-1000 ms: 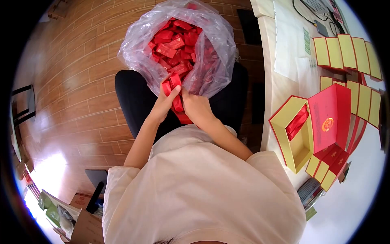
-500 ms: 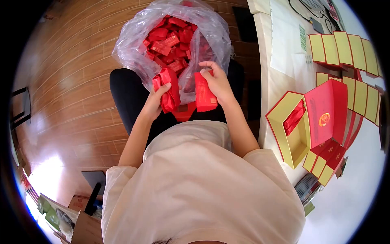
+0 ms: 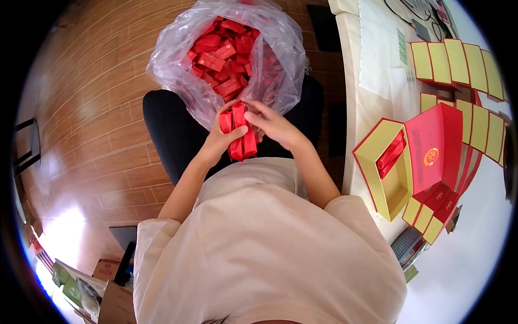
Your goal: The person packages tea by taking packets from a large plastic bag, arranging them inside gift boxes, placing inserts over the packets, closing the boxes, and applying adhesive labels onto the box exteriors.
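Above my lap, two red foil-wrapped packets (image 3: 249, 144) stand side by side, pressed together. My left hand (image 3: 217, 140) is closed round them from the left, its thumb lying across their front. From the right, my right hand (image 3: 274, 128) grips the right-hand packet near its upper end, thumb in front; some of its fingers are hidden behind. Just beyond my hands, a clear plastic bag (image 3: 172, 65) stands open between my knees, with many similar red packets (image 3: 218, 56) inside.
On the table (image 3: 353, 140) to my right, an open red-and-gold gift box (image 3: 382, 197) holds a red packet (image 3: 391, 156). Rows of gold-edged boxes (image 3: 456, 62) stand farther along. Cardboard boxes (image 3: 116, 302) sit on the floor at lower left.
My right hand has brought its packet leftward against the one in my left hand. Both packets are now together, turned edge-on, and slightly nearer my body.
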Available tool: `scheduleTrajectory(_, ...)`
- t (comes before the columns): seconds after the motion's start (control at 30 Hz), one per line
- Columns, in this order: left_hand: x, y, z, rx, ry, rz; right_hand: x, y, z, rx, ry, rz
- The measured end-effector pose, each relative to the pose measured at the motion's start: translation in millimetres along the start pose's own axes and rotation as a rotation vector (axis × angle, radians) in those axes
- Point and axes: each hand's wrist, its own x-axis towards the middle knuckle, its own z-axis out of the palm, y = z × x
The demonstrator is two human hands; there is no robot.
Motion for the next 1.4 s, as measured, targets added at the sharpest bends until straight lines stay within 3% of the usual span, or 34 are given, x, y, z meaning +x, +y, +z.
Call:
scheduleTrajectory(0.1,-17.4,-13.8,-2.3,0.042,-0.046,-0.181,-17.7,8.5,9.3,0.039,-0.009,0.085)
scheduleTrajectory(0.27,-35.0,-11.7,-4.0,0.085,-0.048,-0.215,-35.6,28.0,19.3,0.102,0.032,0.132)
scheduleTrajectory(0.33,-23.7,-2.4,7.9,0.146,-0.119,-0.118,-42.6,19.0,15.1,0.097,0.093,0.092)
scheduleTrajectory(0.4,-12.5,29.7,39.0,0.224,-0.205,-0.079,-59.0,1.7,5.0,0.003,0.295,-0.203)
scheduleTrajectory(0.43,-7.7,49.5,60.7,0.3,-0.277,0.029,-82.2,-25.2,2.3,0.069,0.4,-0.218)
scheduleTrajectory(0.5,-3.3,85.4,112.5,0.395,-0.446,0.214,-126.8,-55.7,-6.2,-0.018,0.62,-0.498)
scheduleTrajectory(0.6,2.0,114.2,200.0,0.463,-0.696,0.519,-202.1,-88.0,-20.5,-0.125,0.908,-0.598)
scheduleTrajectory(0.73,21.9,97.4,303.3,0.622,-0.903,0.691,-264.0,-85.3,-49.0,-0.033,1.353,-0.705)
scheduleTrajectory(0.8,21.2,83.7,338.3,0.641,-0.93,0.611,-285.0,-63.8,-70.3,0.034,1.456,-0.646)
scheduleTrajectory(0.87,30.3,62.8,357.5,0.624,-0.957,0.598,-288.7,-43.5,-88.4,0.116,1.477,-0.677)
scheduleTrajectory(0.97,47.3,42.3,369.0,0.873,-0.835,0.877,-281.5,-19.9,-104.3,0.241,1.484,-0.652)
scheduleTrajectory(1.07,49.5,41.5,355.8,1.103,-0.849,0.945,-277.1,-16.5,-109.2,0.286,1.467,-0.594)
scheduleTrajectory(1.3,47.0,44.1,346.4,1.123,-0.774,1.038,-275.1,-13.7,-106.6,0.116,1.399,-0.474)
scheduleTrajectory(1.4,51.5,39.3,347.4,1.088,-0.744,1.106,-271.5,-19.9,-101.2,-0.088,1.509,-0.38)
